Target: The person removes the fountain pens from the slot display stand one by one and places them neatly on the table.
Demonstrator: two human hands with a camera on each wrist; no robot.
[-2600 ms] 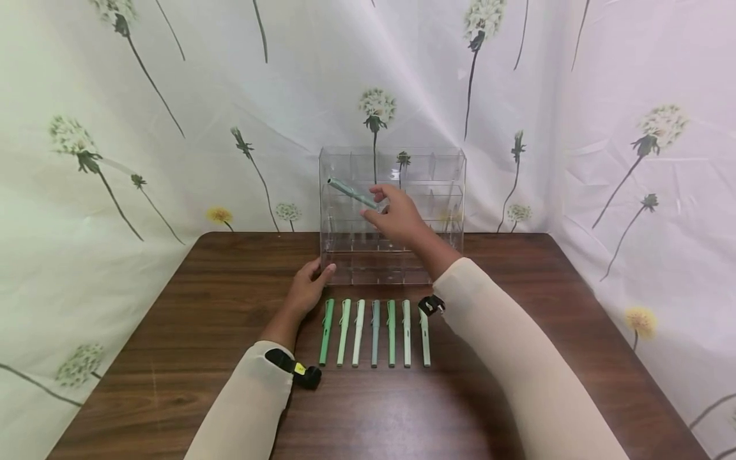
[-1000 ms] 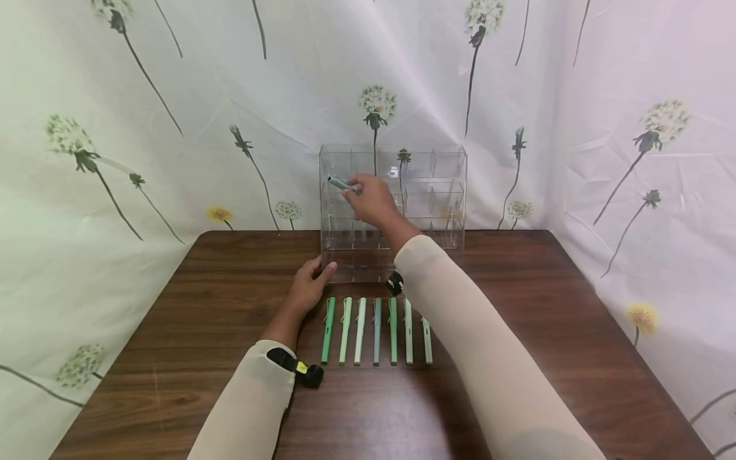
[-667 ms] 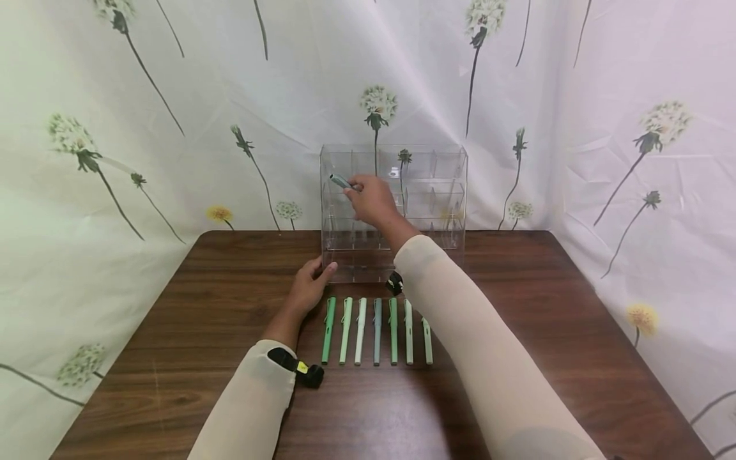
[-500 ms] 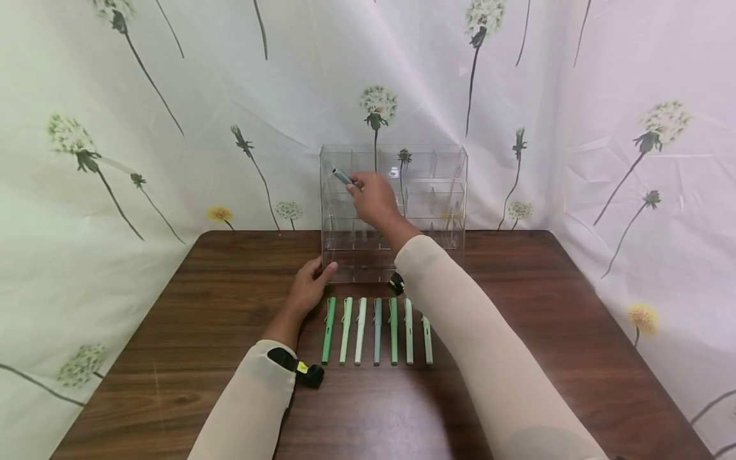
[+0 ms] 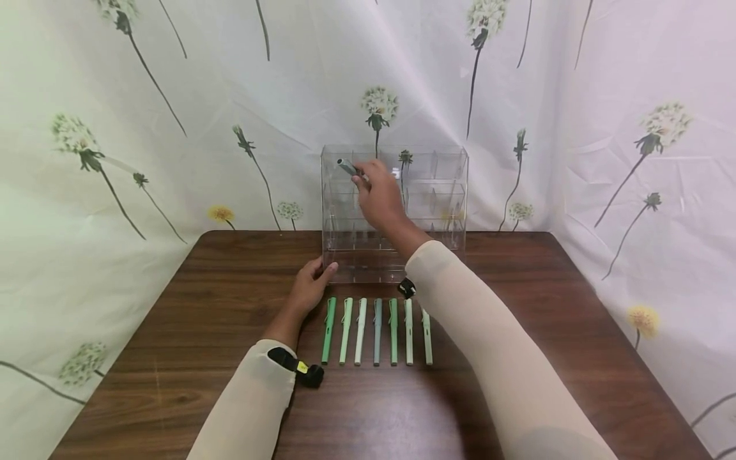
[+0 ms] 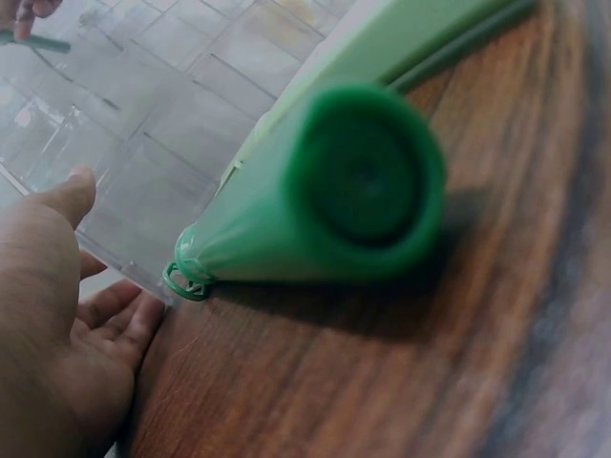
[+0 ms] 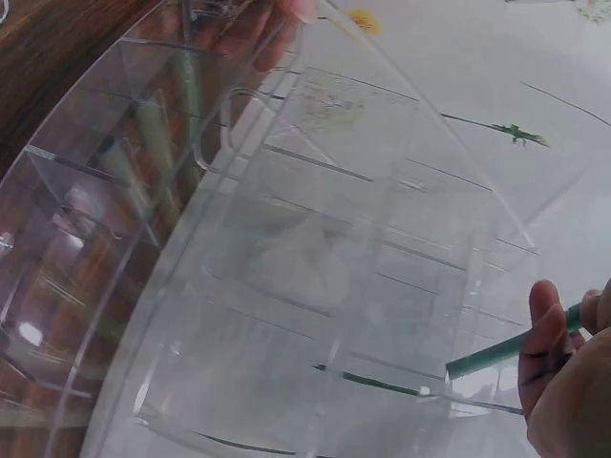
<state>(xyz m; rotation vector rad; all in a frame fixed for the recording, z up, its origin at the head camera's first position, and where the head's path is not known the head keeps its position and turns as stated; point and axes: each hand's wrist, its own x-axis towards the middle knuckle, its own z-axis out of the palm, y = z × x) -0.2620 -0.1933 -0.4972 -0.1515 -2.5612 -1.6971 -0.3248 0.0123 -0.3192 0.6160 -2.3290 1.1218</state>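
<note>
My right hand pinches a grey-green pen between thumb and fingers, before the upper left compartments of a clear acrylic organizer. The pen is tilted, one end pointing up and left. In the right wrist view the pen's other end points toward the organizer's upper part; whether it touches cannot be told. My left hand holds the organizer's lower left corner, thumb at the front and fingers round the side. In the left wrist view a green pen looms large beside that hand.
Several pens lie parallel in a row before the organizer, from a dark green pen at left to a pale green pen partly under the right sleeve. They rest on a brown wooden table. A dandelion-print cloth hangs behind.
Over the last second my right hand has risen and shifted slightly right with the pen, which tilts more steeply. Earlier it had moved left across the organizer. The left hand has stayed put.
</note>
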